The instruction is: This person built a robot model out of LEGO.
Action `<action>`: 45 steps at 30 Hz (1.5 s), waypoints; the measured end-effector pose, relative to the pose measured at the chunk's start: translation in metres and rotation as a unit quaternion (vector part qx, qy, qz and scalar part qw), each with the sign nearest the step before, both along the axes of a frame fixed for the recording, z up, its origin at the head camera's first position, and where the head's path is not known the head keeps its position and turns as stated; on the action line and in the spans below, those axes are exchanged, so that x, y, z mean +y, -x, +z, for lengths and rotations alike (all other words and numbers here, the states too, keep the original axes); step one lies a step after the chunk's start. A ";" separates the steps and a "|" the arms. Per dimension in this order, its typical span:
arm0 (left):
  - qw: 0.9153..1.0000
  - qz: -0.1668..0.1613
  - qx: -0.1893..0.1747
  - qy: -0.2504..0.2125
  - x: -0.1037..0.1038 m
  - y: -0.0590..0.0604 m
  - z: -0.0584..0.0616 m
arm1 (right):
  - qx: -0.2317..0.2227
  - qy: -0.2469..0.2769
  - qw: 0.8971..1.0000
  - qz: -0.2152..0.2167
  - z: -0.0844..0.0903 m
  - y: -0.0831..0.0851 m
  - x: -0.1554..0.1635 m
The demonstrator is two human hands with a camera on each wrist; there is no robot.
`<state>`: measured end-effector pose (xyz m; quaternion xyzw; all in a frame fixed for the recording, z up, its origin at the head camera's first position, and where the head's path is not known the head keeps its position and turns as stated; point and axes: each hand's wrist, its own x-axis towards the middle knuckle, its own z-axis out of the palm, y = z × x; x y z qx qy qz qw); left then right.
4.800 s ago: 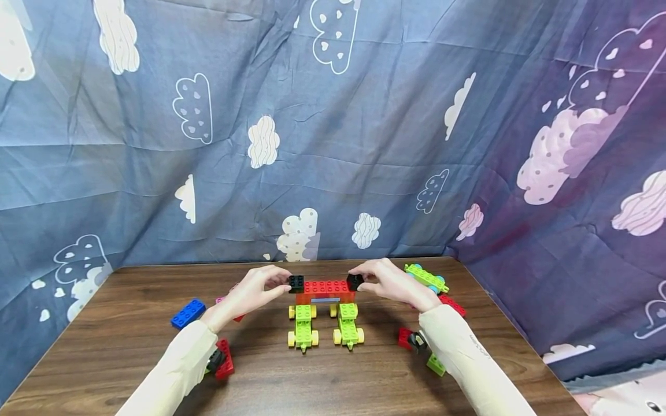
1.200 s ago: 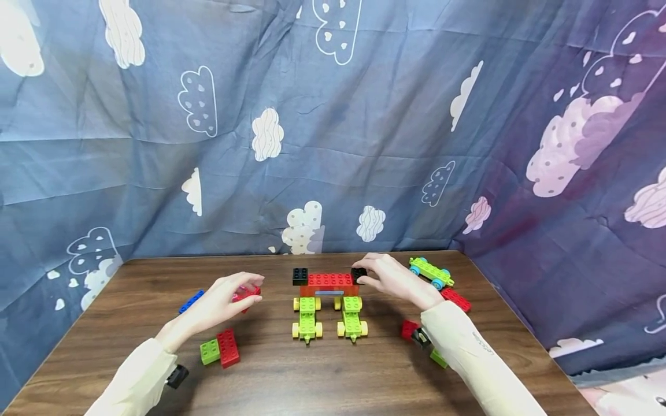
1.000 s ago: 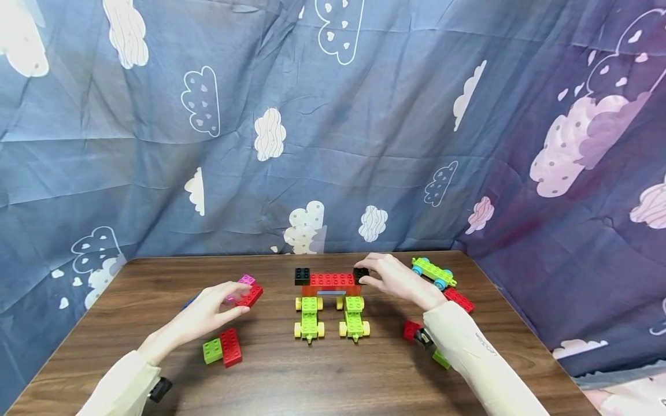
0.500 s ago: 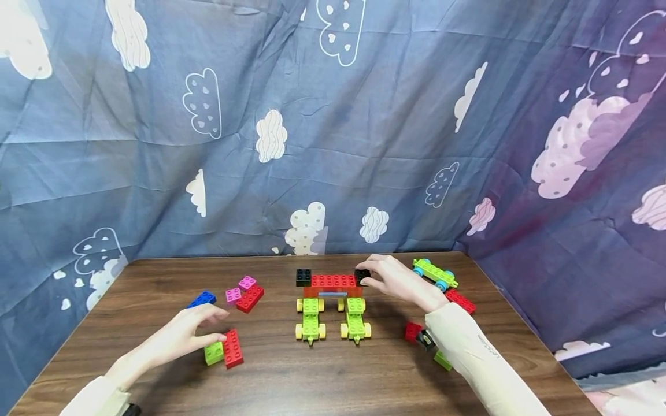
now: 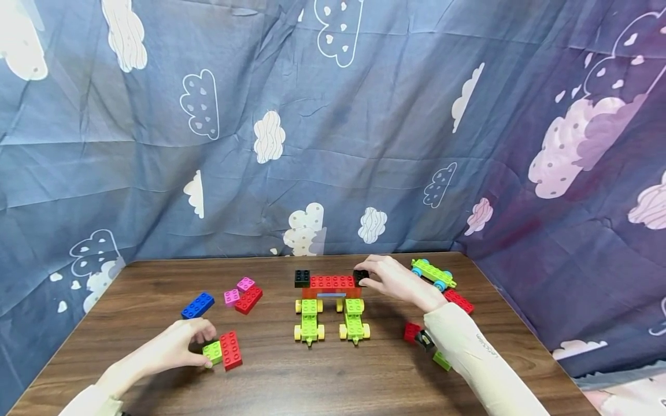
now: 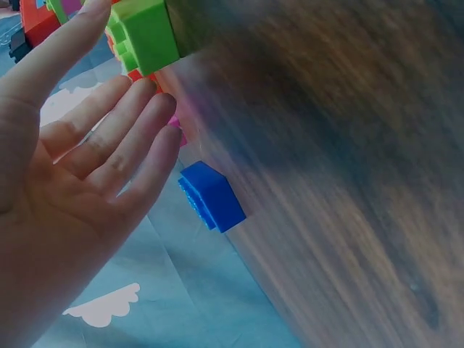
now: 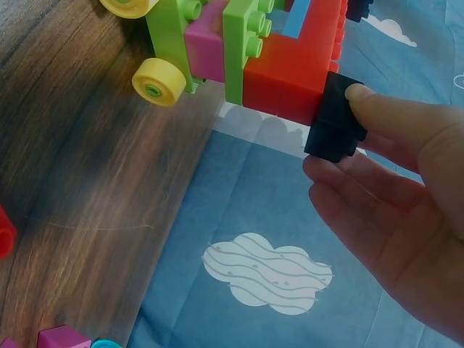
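Observation:
My left hand lies low at the near left of the wooden table. Its thumb and fingers close round a small green brick that sits against a red brick. The left wrist view shows the thumb and fingertips on either side of that green brick. My right hand pinches a black brick at the right end of a red block structure. That structure stands on two green wheeled bases. The right wrist view shows the black brick held against the red block.
Another black brick sits on the structure's left end. A blue brick, two pink bricks and a red brick lie at the left. A green wheeled base with blue wheels and several loose bricks lie at the right.
My left hand let go of the red brick near the pink ones, drew back toward me and closed on the green brick. The right hand stayed on the black brick.

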<state>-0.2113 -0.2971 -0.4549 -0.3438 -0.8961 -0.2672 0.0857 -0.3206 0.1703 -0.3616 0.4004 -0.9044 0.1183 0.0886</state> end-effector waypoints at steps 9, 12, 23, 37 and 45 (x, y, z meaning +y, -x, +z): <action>0.999 0.021 -0.036 0.014 0.001 -0.001 -0.004 | 0.005 -0.010 1.000 -0.003 -0.001 0.001 0.001; 0.999 0.028 -0.035 0.023 0.000 -0.001 -0.004 | 0.004 -0.009 1.000 -0.004 -0.001 0.001 0.001; 0.998 0.041 -0.011 0.036 -0.010 0.002 0.009 | 0.008 -0.008 1.000 -0.002 0.000 0.001 0.001; 0.995 0.039 0.090 -0.012 0.006 0.025 0.047 | -0.014 -0.007 1.000 -0.008 0.001 0.001 0.001; 0.998 0.040 0.050 -0.021 0.031 0.045 0.067 | 0.007 -0.003 1.000 -0.001 0.001 -0.002 0.000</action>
